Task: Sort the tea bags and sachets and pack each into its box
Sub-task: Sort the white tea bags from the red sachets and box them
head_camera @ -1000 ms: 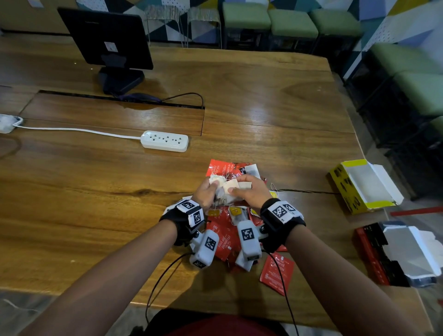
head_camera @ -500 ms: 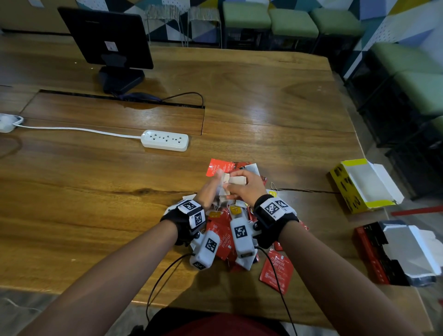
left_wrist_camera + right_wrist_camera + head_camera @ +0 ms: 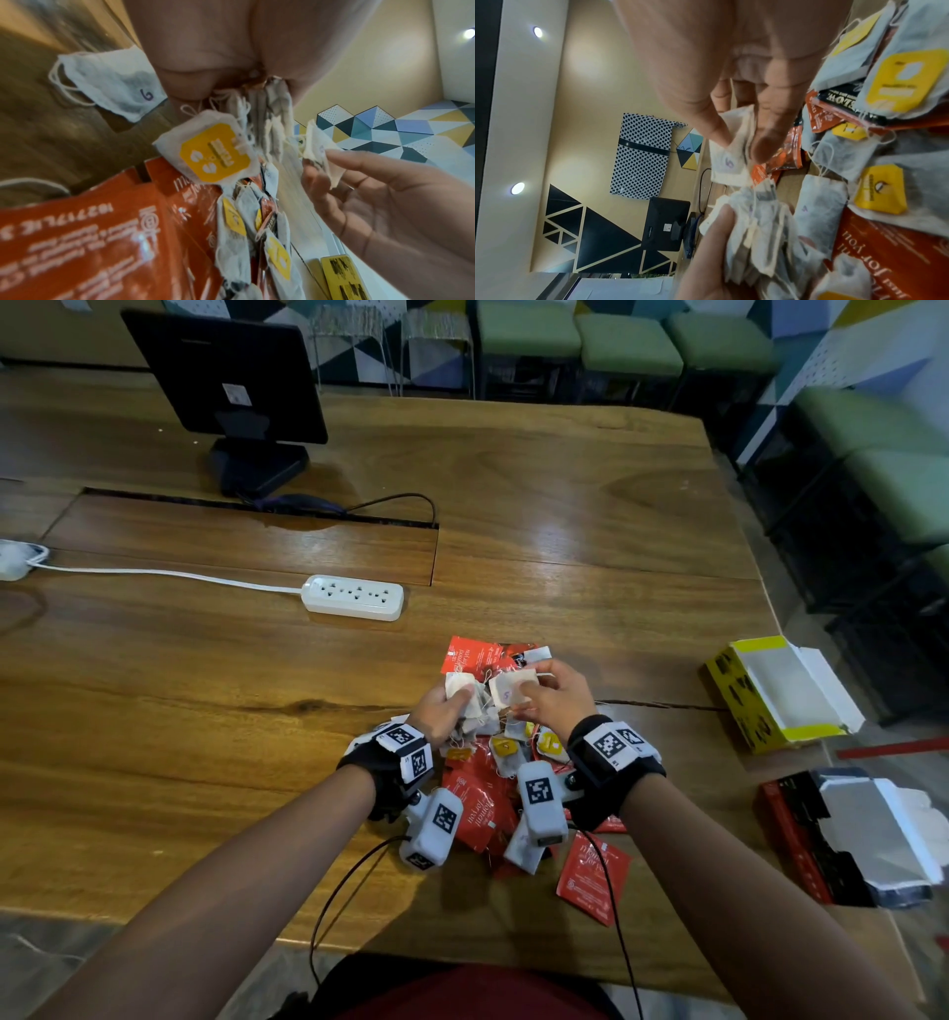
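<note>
While my left hand [image 3: 436, 711] grips a bunch of tea bags [image 3: 470, 698] over the tabletop [image 3: 205, 711], my right hand [image 3: 549, 698] pinches one tea bag [image 3: 511, 688]. Left wrist: the bunch [image 3: 267, 113] hangs from my curled fingers [image 3: 195, 85] above red sachets [image 3: 90, 233]. Right wrist: thumb and finger pinch the single bag [image 3: 727, 160].

sachet print [image 3: 77, 249] blurred, red box [image 3: 801, 839] cut off

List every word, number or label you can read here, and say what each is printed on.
"for you": red sachet in the pile, right wrist view.
"moment for you": red sachet under the wrists, head view; first word unsure.
"6", handwritten: loose tea bag on the table.
A similar handwritten mark: tea bag pinched by the right hand.
Unreadable: yellow tags, black sachet, yellow box.
</note>
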Tool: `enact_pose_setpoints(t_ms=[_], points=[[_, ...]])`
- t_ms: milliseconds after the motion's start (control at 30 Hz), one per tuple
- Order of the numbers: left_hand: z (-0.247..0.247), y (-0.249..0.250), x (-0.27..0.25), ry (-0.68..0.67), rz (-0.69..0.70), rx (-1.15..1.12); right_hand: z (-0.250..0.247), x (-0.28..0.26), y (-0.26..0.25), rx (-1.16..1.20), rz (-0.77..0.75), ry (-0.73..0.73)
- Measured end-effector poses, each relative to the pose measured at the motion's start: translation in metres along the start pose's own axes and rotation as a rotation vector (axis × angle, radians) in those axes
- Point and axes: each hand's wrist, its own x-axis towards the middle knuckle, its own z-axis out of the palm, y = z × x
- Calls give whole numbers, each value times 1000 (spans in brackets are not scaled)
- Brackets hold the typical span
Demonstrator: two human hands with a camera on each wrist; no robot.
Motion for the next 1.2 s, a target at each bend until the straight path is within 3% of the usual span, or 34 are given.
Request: enact_pose_setpoints(t_ms=[133,333,533,667,867,1033,1200], points=[[2,2,-2,-15,19,13,-2,1,1,33,-2,42],[9,6,-5,-35,55,-43,10,-1,-3,166,-19,-13],[9,7,-6,-79,-10,-219,26,-5,-1,-55,-112,-26],[10,11,-8,-102,37,-150,29,-4,-1,-199,-171,-8],[8,11,-4,-32,86,-131,24,-7,1,-412,-247,-73],[3,6,6,53,-13,-276,18,-7,10,-229,-141,-14],[3,26,3,15,-15,-535,16,-15,17,-370,-61,-232]])
